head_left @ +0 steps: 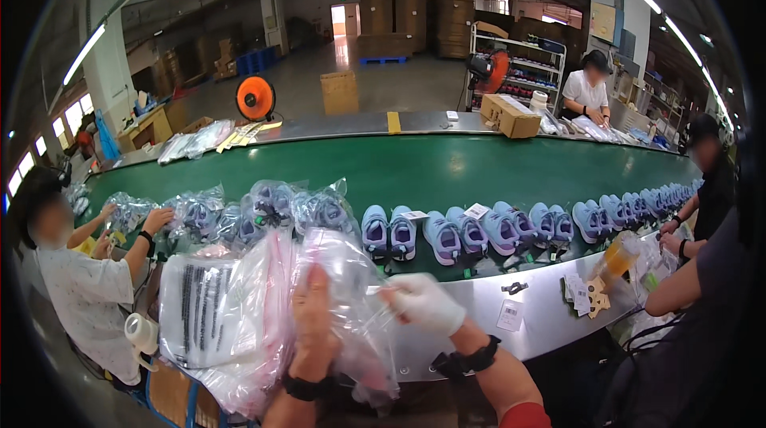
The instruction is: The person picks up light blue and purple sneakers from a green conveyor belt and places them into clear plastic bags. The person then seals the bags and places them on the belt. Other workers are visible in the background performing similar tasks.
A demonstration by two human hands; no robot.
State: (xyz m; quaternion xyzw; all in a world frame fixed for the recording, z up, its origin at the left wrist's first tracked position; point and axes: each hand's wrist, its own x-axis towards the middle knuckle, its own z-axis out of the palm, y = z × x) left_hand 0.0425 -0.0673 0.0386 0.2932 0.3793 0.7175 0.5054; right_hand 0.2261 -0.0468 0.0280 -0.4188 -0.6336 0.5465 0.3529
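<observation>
My bare left hand (pixel 313 312) grips a clear plastic bag (pixel 351 292), which hangs down over the front edge of the metal ledge. My right hand (pixel 427 303), in a white glove, pinches the bag's right side between fingertips; the motion blurs it somewhat. What the bag holds, if anything, I cannot make out. Beside my left hand lies a stack of flat clear bags (pixel 215 308) with dark print and pinkish edges. Past my hands, pairs of light blue and lilac shoes (pixel 388 232) stand along the green belt's near side, and bagged shoes (pixel 271 205) lie left of them.
A green conveyor belt (pixel 479 165) runs across. Tags (pixel 511 315) and a tape roll (pixel 618 256) lie on the metal ledge (pixel 447 332). Co-workers work at left (pixel 80 284), right (pixel 706 181) and across the belt (pixel 586 93). A carton (pixel 511 115) sits on the far ledge.
</observation>
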